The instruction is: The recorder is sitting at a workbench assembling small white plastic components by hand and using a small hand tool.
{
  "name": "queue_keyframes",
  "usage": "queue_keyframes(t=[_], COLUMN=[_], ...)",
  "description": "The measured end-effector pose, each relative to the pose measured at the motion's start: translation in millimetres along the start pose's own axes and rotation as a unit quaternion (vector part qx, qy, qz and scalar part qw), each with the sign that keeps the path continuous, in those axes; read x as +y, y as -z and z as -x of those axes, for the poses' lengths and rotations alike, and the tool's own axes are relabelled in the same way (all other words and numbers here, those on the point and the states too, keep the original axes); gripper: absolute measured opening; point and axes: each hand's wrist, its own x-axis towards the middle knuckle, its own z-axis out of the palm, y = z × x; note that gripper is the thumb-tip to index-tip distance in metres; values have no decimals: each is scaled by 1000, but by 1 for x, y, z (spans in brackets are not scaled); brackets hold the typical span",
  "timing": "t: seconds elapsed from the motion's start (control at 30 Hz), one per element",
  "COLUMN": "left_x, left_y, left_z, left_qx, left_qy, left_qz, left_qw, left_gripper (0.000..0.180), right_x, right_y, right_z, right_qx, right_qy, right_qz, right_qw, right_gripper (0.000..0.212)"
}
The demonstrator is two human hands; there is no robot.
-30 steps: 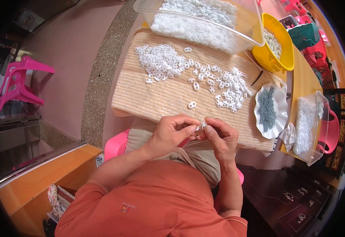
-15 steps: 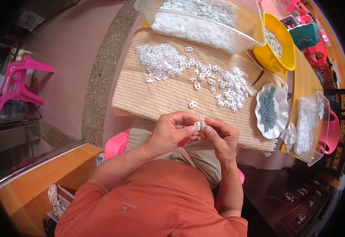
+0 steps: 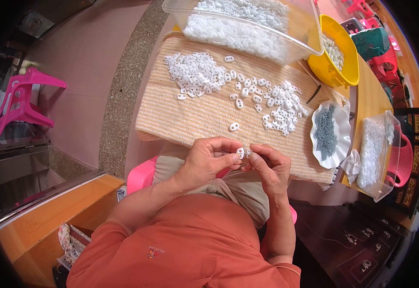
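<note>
Above my lap, at the near edge of the cloth, my left hand (image 3: 212,157) pinches a white oval plastic piece with two holes (image 3: 240,152) between thumb and forefinger. Close beside it, my right hand (image 3: 270,164) is closed on a smaller white plastic piece (image 3: 248,152), partly hidden by the fingertips. A narrow gap shows between the two pieces. Just beyond them lies a single oval piece (image 3: 234,126). Farther off are a left pile of small white pieces (image 3: 197,72) and a right pile of white pieces (image 3: 285,108), with several loose ovals between.
The striped cloth (image 3: 180,120) covers the table. At the back stands a clear bin (image 3: 296,43) of white pieces, beside a yellow basin (image 3: 317,67). To the right are a white wavy dish (image 3: 341,139) of grey-blue small parts, a dark thin tool (image 3: 313,94) and another clear box (image 3: 377,192).
The two white pieces between my fingers have come slightly apart, and the left one now faces up more plainly. My arms have barely moved.
</note>
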Motion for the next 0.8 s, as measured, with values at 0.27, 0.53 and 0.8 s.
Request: queue_keyframes(t=[0.27, 0.53, 0.8], left_x=[0, 1, 2], left_y=[0, 0, -2], left_z=[0, 0, 0], left_qx=[-6, -4, -11], left_qy=[1, 6, 12], left_qz=[13, 12, 20], left_qw=[1000, 1000, 1000], left_gripper=[25, 27, 26], right_x=[4, 3, 2], right_y=[2, 2, 1], right_z=[0, 1, 1], right_qx=[-1, 2, -7], right_qy=[12, 13, 16], right_qz=[1, -7, 18], right_qw=[1000, 1000, 1000], right_gripper=[18, 17, 17])
